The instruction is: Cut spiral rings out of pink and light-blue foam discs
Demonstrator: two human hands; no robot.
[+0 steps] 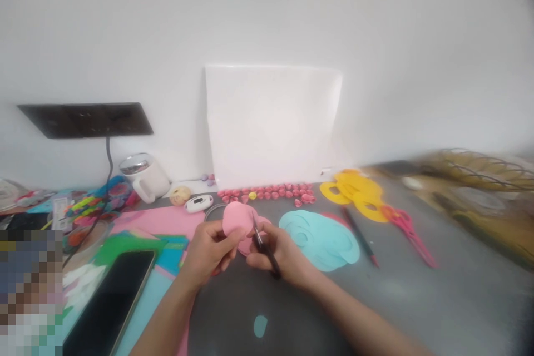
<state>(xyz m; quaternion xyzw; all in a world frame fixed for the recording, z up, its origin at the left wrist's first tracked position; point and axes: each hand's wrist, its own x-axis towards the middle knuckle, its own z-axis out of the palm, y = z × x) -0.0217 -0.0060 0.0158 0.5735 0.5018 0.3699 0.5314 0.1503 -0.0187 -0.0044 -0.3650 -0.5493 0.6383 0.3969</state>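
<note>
My left hand (211, 253) pinches a rounded piece of pink paper (237, 217) between thumb and fingers, over the dark grey table. Closed around the black handles of a pair of scissors (267, 256) is my right hand (281, 250). The scissor blades point up and touch or overlap the right edge of the pink paper; whether they bite into it I cannot tell. Behind and below the scissors, more pink paper shows, partly hidden by my hands. A small teal scrap (260, 326) lies on the table nearer to me.
Teal paper cutouts (321, 239), yellow cutouts (356, 194), a pencil (361, 236) and pink scissors (411, 233) lie to the right. Small red rolled pieces (271, 192) line the back. At left are a phone (112, 300), coloured sheets (162, 222) and a white mug (148, 178).
</note>
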